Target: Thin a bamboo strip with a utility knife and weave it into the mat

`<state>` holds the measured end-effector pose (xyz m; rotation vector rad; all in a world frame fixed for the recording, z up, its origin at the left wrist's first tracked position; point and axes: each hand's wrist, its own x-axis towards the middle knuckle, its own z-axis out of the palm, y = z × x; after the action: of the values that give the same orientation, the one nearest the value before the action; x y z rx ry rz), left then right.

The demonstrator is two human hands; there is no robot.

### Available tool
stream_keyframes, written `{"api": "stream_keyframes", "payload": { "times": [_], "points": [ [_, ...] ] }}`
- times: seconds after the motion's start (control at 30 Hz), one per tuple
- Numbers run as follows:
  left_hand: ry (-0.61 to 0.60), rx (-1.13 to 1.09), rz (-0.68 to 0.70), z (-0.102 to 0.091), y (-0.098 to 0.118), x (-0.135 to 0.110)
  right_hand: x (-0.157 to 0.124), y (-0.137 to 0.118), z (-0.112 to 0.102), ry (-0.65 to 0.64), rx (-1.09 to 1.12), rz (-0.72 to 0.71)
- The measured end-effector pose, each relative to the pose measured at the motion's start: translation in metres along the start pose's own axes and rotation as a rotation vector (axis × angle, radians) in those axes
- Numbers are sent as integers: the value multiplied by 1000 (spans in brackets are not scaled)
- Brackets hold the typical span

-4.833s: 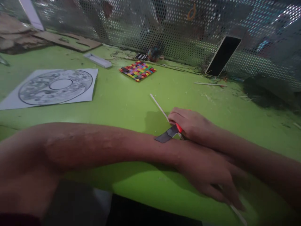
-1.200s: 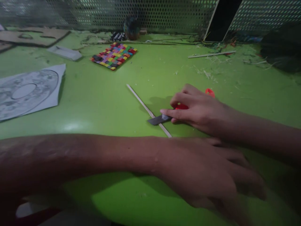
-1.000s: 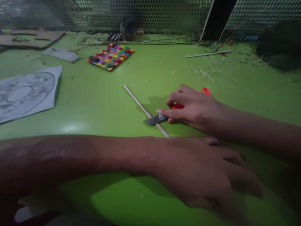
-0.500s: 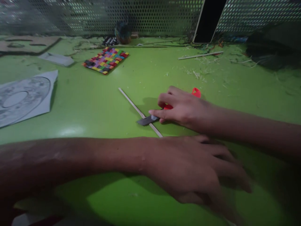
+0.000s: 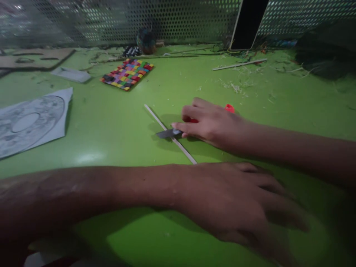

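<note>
My right hand point(image 5: 210, 120) is closed around a knife point(image 5: 167, 133) with a short grey blade and red showing at its handle. The blade lies across a thin pale wooden strip point(image 5: 155, 115), and my thumb is close behind it. From the left, my left arm reaches across the front. My left hand point(image 5: 228, 204) is palm down below the right one, fingers stretched and apart, slightly blurred, with nothing seen in them. The near end of the strip disappears behind my left hand and wrist.
On the green table point(image 5: 111, 122) are a colourful woven square point(image 5: 128, 74), a printed paper point(image 5: 52, 118), a small white tray point(image 5: 71, 75) and a cut cardboard piece point(image 5: 62, 57). Shavings point(image 5: 236, 88) and another strip point(image 5: 239, 64) lie farther back. A perforated metal screen point(image 5: 183, 22) stands behind.
The knife blade has slid a little along the strip toward its far end, away from me. My left hand has shifted slightly right. The view has tilted a little.
</note>
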<state>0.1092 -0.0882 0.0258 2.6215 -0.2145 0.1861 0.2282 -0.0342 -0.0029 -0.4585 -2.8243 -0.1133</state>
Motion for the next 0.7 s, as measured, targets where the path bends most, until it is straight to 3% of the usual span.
{"api": "stream_keyframes", "payload": {
  "times": [0.17, 0.3, 0.5, 0.7],
  "points": [
    [-43, 72, 59, 2, 0, 2, -19, -3, -11, -6, 107, -58],
    [-56, 177, 114, 3, -1, 2, -24, -5, -17, -44, 147, 10],
    [1, 167, 50, -1, 2, 2, -25, -6, -19, -41, 244, 32],
    [-29, 184, 45, 0, 4, 2, -21, -7, -18, -53, 277, 78]
  ]
}}
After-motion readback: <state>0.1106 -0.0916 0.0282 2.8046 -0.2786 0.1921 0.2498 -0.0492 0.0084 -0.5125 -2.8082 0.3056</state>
